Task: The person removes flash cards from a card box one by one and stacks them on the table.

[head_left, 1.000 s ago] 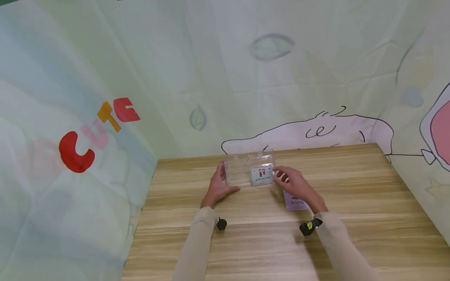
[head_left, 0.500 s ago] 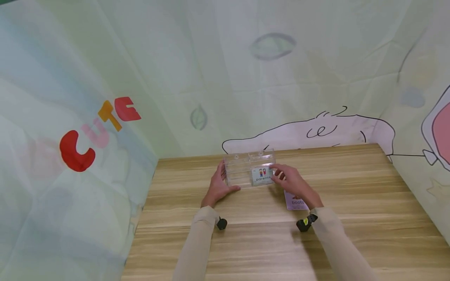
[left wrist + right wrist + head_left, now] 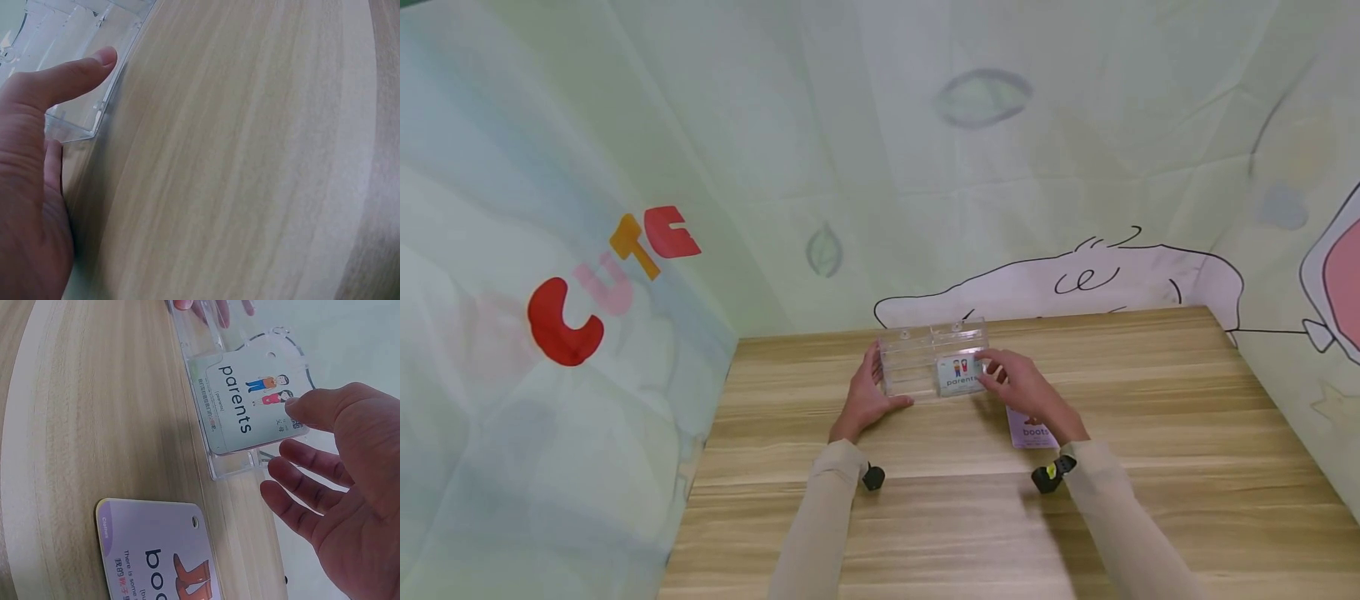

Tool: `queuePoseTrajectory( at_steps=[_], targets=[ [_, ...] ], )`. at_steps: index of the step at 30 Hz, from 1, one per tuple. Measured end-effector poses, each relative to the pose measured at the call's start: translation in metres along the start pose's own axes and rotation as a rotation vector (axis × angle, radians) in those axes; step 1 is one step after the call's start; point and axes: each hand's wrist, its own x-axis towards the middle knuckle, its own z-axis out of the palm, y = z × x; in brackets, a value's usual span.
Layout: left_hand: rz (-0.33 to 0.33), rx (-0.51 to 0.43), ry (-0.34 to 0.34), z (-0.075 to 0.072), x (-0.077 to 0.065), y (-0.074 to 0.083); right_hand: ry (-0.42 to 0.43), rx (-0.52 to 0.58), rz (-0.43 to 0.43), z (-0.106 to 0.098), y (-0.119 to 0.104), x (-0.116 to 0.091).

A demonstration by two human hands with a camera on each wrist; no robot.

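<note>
My left hand (image 3: 867, 400) grips the left end of a clear plastic card holder (image 3: 907, 381), its thumb along the lower front edge. In the left wrist view that thumb (image 3: 75, 78) lies over the holder's corner. A pale green card reading "parents" (image 3: 240, 403), with two cartoon figures, sits in the holder's lower right compartment. My right hand (image 3: 1022, 383) holds the card at its right side. In the right wrist view the thumb (image 3: 312, 407) lies over the card's upper right corner, while several other fingers hang loosely curled beside the holder.
A purple card reading "boots" (image 3: 1032, 432) lies on the wooden table (image 3: 955, 533), partly beneath my right hand in the head view. A printed cloth backdrop (image 3: 880, 167) rises along the table's back and sides. Each wrist bears a small black camera.
My right hand has shifted slightly left, its fingertips moving from the holder's right edge onto the card's right side. Over the last half second both hands and the holder stay put.
</note>
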Motion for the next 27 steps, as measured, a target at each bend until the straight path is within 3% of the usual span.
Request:
queuePoseTrajectory(
  at_steps=[14,27],
  targets=[
    [-0.008,-0.008,-0.003,-0.0001,0.0008,-0.0005,0.014,0.001,-0.029,0.0005,0.0035,-0.0004],
    [-0.005,-0.010,0.005,0.0003,0.0007,-0.0007,0.083,0.001,-0.111,0.0025,0.0063,-0.0005]
  ],
)
